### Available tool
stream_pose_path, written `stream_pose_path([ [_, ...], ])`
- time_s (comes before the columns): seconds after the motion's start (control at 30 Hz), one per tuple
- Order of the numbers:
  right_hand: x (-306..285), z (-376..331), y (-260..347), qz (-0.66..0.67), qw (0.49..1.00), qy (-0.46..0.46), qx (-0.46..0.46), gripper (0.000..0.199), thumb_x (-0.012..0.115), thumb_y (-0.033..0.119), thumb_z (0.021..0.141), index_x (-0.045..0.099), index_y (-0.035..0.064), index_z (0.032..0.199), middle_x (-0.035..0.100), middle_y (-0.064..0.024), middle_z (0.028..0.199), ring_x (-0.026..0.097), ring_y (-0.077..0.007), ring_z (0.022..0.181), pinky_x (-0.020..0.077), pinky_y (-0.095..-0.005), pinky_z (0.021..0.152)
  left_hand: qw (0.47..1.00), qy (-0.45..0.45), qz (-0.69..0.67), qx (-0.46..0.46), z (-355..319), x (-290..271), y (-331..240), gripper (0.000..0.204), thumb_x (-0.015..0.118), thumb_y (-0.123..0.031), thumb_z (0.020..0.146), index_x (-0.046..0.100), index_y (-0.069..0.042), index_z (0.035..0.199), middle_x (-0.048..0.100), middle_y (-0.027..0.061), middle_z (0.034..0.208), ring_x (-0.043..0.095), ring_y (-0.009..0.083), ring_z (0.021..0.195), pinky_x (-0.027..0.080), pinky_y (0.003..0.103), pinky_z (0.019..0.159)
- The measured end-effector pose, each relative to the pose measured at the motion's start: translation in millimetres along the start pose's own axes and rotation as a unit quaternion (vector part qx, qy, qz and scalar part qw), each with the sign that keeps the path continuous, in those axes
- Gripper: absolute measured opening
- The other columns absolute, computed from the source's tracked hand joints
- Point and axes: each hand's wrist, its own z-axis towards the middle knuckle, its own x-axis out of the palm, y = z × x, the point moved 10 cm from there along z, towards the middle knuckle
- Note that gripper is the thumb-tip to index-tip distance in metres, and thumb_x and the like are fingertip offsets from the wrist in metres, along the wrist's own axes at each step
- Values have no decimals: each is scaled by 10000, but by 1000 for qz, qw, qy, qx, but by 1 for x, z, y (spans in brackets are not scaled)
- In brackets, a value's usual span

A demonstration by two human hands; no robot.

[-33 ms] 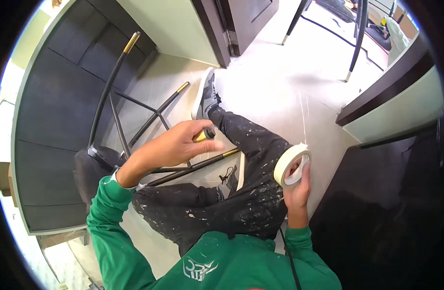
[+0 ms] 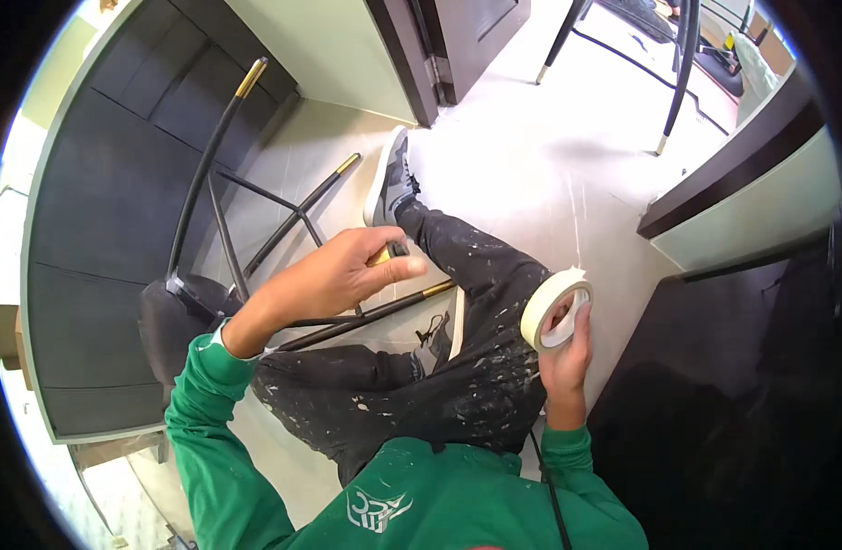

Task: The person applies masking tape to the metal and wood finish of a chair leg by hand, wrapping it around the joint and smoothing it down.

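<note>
My left hand [image 2: 348, 266] is closed around a small yellow tool with a black end [image 2: 395, 250]. Most of the tool is hidden by the fingers, so its kind does not show. It hangs in the air above my bent leg and the stool's legs. On the right, my right hand [image 2: 565, 362] grips a roll of cream masking tape [image 2: 542, 316] on its edge, with fingers inside the core and the thumb on the outside face. A short torn end of tape sticks up at the roll's top. The two hands are well apart.
A black stool [image 2: 193, 307] with gold-tipped legs lies on its side at left, beside a dark panelled cabinet front [image 2: 100, 238]. My paint-spotted trousers [image 2: 467, 385] fill the middle. A glossy black surface [image 2: 705, 394] stands at right, a brown door [image 2: 481, 41] ahead.
My left thumb has come up slightly closer to the yellow tool. The tape roll and my right hand stay almost where they were.
</note>
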Motion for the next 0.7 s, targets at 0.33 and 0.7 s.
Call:
stream_pose_path([
  [0.33,40,-22,-19,38,999,-12,26,505,445,495,1133,578,36,1297,650,-75,997,633,-175,871,512,-332,772,995,85,-50,-22,-29,11,24,564,402,-536,1144,620,-33,1013,514,-7,702,513,86,609,439,283,536],
  [0.7,155,-64,-68,-96,975,187,68,646,342,613,1113,568,16,1014,572,-120,700,534,-215,630,453,-350,617,948,-191,46,249,-137,-37,1,429,816,-230,919,683,-29,1274,687,129,1118,668,295,1012,537,398,849],
])
